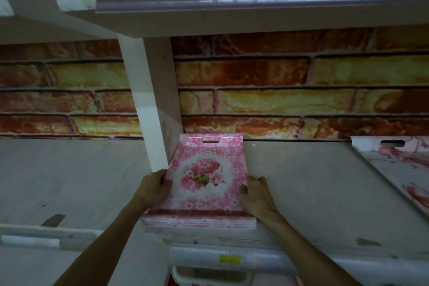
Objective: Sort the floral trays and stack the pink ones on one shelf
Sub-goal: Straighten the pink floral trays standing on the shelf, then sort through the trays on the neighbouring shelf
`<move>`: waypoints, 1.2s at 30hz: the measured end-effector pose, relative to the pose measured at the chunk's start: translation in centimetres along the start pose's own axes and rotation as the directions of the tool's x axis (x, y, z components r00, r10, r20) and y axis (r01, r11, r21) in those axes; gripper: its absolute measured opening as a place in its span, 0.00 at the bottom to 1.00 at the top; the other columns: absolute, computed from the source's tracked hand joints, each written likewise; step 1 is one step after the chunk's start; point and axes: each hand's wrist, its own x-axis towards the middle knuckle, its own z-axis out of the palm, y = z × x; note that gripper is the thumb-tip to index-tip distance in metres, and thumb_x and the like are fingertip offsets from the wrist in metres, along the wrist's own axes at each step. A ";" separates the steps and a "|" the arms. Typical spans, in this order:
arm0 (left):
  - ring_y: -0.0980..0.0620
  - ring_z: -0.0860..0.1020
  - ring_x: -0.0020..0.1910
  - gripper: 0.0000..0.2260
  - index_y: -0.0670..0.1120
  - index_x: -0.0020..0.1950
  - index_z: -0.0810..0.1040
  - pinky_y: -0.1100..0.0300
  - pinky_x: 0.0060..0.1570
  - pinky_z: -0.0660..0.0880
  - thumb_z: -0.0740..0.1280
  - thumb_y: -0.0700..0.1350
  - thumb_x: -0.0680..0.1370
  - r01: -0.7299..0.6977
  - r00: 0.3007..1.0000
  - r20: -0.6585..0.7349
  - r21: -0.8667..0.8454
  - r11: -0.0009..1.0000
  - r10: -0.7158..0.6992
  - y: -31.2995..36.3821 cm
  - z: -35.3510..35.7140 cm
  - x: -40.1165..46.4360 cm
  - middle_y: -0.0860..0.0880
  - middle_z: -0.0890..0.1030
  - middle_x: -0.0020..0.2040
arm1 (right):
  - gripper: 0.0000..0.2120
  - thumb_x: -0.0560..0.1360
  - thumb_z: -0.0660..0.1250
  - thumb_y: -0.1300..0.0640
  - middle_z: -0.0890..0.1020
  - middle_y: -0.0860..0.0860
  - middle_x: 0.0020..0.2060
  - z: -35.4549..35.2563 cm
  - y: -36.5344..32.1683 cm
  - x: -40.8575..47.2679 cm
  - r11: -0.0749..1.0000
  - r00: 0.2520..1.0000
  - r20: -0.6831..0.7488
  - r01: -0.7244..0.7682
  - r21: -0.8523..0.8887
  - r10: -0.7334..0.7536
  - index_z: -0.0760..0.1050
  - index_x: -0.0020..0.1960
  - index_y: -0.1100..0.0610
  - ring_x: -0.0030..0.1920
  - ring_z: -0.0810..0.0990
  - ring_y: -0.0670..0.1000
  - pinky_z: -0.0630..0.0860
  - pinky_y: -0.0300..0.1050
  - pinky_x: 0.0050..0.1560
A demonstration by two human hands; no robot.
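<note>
A stack of pink floral trays [206, 183] lies flat on the grey shelf [301, 193], just right of the white upright post. The top tray shows a rose bouquet in a white oval and has a handle slot at its far end. My left hand [154, 187] grips the stack's left edge, fingers curled over the rim. On the opposite side my right hand [256, 193] grips the right edge the same way. Several tray edges show at the stack's front.
A white tray with red flowers [404, 169] lies on the same shelf at the far right. A white post [151, 100] divides the shelf bays. Another shelf [255, 7] hangs overhead. A brick-pattern wall backs the shelf. A price-strip rail [232, 258] runs along the shelf front.
</note>
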 end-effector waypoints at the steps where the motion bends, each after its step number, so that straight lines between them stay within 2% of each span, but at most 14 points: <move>1: 0.40 0.79 0.58 0.16 0.43 0.66 0.76 0.54 0.57 0.74 0.59 0.45 0.81 0.008 1.000 0.008 -0.004 1.000 -0.008 0.1 0.0 0.1 0.41 0.81 0.61 | 0.12 0.80 0.58 0.58 0.75 0.62 0.56 0.0 0.0 0.0 1.000 1.000 -0.002 0.003 0.005 -0.003 0.74 0.56 0.64 0.57 0.73 0.58 0.70 0.42 0.56; 3: 0.41 0.79 0.58 0.16 0.42 0.67 0.75 0.54 0.57 0.74 0.62 0.44 0.80 0.020 1.000 0.003 -0.052 0.998 -0.020 0.4 -0.3 0.4 0.40 0.80 0.62 | 0.12 0.80 0.58 0.57 0.74 0.61 0.56 -0.1 0.0 -0.1 0.999 1.000 -0.003 0.004 0.039 -0.004 0.73 0.59 0.62 0.52 0.73 0.55 0.69 0.41 0.52; 5: 0.40 0.78 0.59 0.17 0.42 0.67 0.74 0.53 0.57 0.74 0.65 0.44 0.79 -0.020 0.997 -0.070 -0.115 0.993 0.012 1.3 -0.7 0.5 0.40 0.78 0.63 | 0.11 0.80 0.60 0.55 0.74 0.58 0.55 -0.5 0.0 -0.2 0.995 1.000 -0.009 0.008 0.097 -0.007 0.72 0.58 0.59 0.44 0.71 0.49 0.67 0.38 0.47; 6: 0.41 0.78 0.58 0.16 0.42 0.66 0.75 0.52 0.57 0.74 0.66 0.44 0.79 -0.064 0.991 -0.127 -0.138 0.988 0.046 2.0 -1.0 0.6 0.40 0.78 0.62 | 0.09 0.79 0.61 0.55 0.74 0.57 0.54 -1.0 0.1 -0.2 0.991 0.999 -0.034 0.019 0.129 -0.015 0.72 0.57 0.58 0.43 0.72 0.48 0.66 0.37 0.47; 8: 0.43 0.79 0.55 0.13 0.42 0.63 0.78 0.55 0.57 0.73 0.66 0.42 0.79 -0.177 0.964 -0.231 -0.204 0.963 0.129 3.8 -1.4 0.4 0.43 0.80 0.59 | 0.11 0.79 0.63 0.54 0.75 0.55 0.51 -2.5 0.4 -0.2 0.985 0.994 -0.109 0.037 0.166 -0.019 0.74 0.58 0.57 0.46 0.76 0.51 0.68 0.36 0.49; 11: 0.50 0.82 0.48 0.09 0.46 0.57 0.80 0.58 0.54 0.75 0.66 0.43 0.79 -0.306 0.936 -0.278 -0.342 0.888 0.216 7.1 -1.9 -0.3 0.51 0.83 0.51 | 0.16 0.78 0.65 0.52 0.78 0.52 0.46 -6.5 0.7 -0.7 0.974 0.964 -0.260 0.103 0.201 -0.048 0.74 0.63 0.58 0.43 0.78 0.49 0.72 0.36 0.46; 14: 0.52 0.85 0.39 0.06 0.50 0.54 0.80 0.54 0.42 0.82 0.65 0.46 0.80 -0.369 0.928 -0.254 -0.516 0.774 0.273 10.3 -1.1 -1.3 0.52 0.86 0.41 | 0.11 0.80 0.64 0.51 0.78 0.47 0.32 -11.4 1.3 -2.3 0.951 0.916 -0.396 0.184 0.250 -0.073 0.74 0.60 0.55 0.32 0.77 0.43 0.72 0.31 0.34; 17: 0.53 0.82 0.31 0.07 0.47 0.53 0.80 0.64 0.26 0.76 0.64 0.40 0.80 -0.389 0.919 -0.221 -0.645 0.658 0.327 14.3 0.8 -2.9 0.44 0.85 0.38 | 0.08 0.80 0.64 0.53 0.79 0.53 0.32 -15.6 2.4 -4.5 0.931 0.869 -0.490 0.228 0.285 -0.063 0.74 0.57 0.53 0.31 0.77 0.47 0.72 0.36 0.32; 19: 0.52 0.79 0.30 0.08 0.42 0.52 0.80 0.70 0.26 0.73 0.62 0.34 0.80 -0.428 0.890 -0.208 -0.686 0.588 0.406 17.3 2.3 -3.6 0.39 0.82 0.37 | 0.05 0.80 0.64 0.52 0.80 0.54 0.32 -17.8 3.6 -5.9 0.931 0.846 -0.529 0.241 0.275 -0.063 0.75 0.54 0.53 0.29 0.76 0.46 0.71 0.40 0.31; 22: 0.51 0.78 0.31 0.10 0.42 0.52 0.80 0.65 0.32 0.76 0.61 0.32 0.79 -0.465 0.837 -0.180 -0.733 0.497 0.517 22.0 4.0 -4.4 0.41 0.81 0.37 | 0.04 0.79 0.65 0.53 0.80 0.50 0.32 -21.5 5.9 -7.9 0.941 0.791 -0.611 0.222 0.257 -0.019 0.76 0.50 0.53 0.29 0.75 0.43 0.69 0.34 0.29; 24: 0.47 0.79 0.31 0.10 0.43 0.52 0.80 0.61 0.33 0.77 0.61 0.32 0.80 -0.470 0.807 -0.160 -0.757 0.453 0.569 25.3 5.0 -5.1 0.41 0.82 0.38 | 0.06 0.79 0.64 0.52 0.81 0.52 0.32 -24.4 7.7 -9.5 0.949 0.750 -0.661 0.207 0.237 0.002 0.77 0.50 0.54 0.31 0.76 0.45 0.69 0.36 0.30; 27: 0.44 0.79 0.32 0.10 0.44 0.51 0.79 0.58 0.33 0.77 0.61 0.33 0.80 -0.491 0.756 -0.165 -0.783 0.383 0.633 30.9 6.6 -7.0 0.41 0.81 0.38 | 0.07 0.80 0.63 0.51 0.82 0.53 0.34 -28.9 10.5 -12.4 0.959 0.704 -0.710 0.186 0.215 0.022 0.76 0.50 0.54 0.34 0.79 0.47 0.74 0.47 0.36; 33: 0.42 0.81 0.34 0.10 0.50 0.50 0.81 0.51 0.36 0.80 0.62 0.37 0.80 -0.530 0.630 -0.143 -0.797 0.289 0.763 42.4 10.3 -12.2 0.44 0.82 0.39 | 0.05 0.79 0.63 0.50 0.83 0.50 0.36 -38.4 16.9 -19.4 0.977 0.601 -0.798 0.151 0.153 0.033 0.76 0.48 0.49 0.37 0.82 0.48 0.80 0.52 0.43; 36: 0.42 0.81 0.35 0.09 0.50 0.51 0.81 0.50 0.37 0.79 0.63 0.39 0.80 -0.521 0.577 -0.128 -0.819 0.243 0.806 47.9 12.8 -15.2 0.44 0.82 0.39 | 0.05 0.79 0.63 0.51 0.83 0.49 0.36 -43.0 20.1 -22.9 0.992 0.557 -0.831 0.107 0.073 0.001 0.75 0.46 0.49 0.37 0.82 0.47 0.80 0.50 0.40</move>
